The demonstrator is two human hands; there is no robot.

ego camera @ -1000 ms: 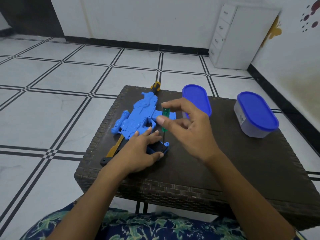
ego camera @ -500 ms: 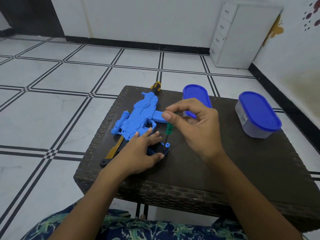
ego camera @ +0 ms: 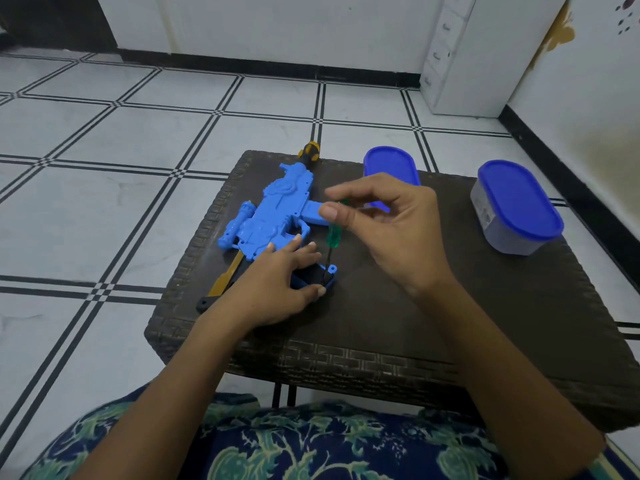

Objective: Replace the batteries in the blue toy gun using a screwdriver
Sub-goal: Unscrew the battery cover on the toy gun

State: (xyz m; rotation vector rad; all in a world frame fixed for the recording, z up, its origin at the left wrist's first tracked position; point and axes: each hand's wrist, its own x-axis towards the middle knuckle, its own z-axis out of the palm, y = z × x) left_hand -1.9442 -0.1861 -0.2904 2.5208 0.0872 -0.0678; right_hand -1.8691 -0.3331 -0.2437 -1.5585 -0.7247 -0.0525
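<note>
White tiled floor [ego camera: 145,140] (black grid lines), white walls [ego camera: 277,22], white drawer cabinet [ego camera: 464,64].

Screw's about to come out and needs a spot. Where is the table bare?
Bare wicker lies right of the right hand, between it and the lidded tub, and along the table's near edge. The left half is crowded: toy gun, left hand, screwdriver.

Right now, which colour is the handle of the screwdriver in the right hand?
Translucent green; the screwdriver handle shows best in the head view.
</note>
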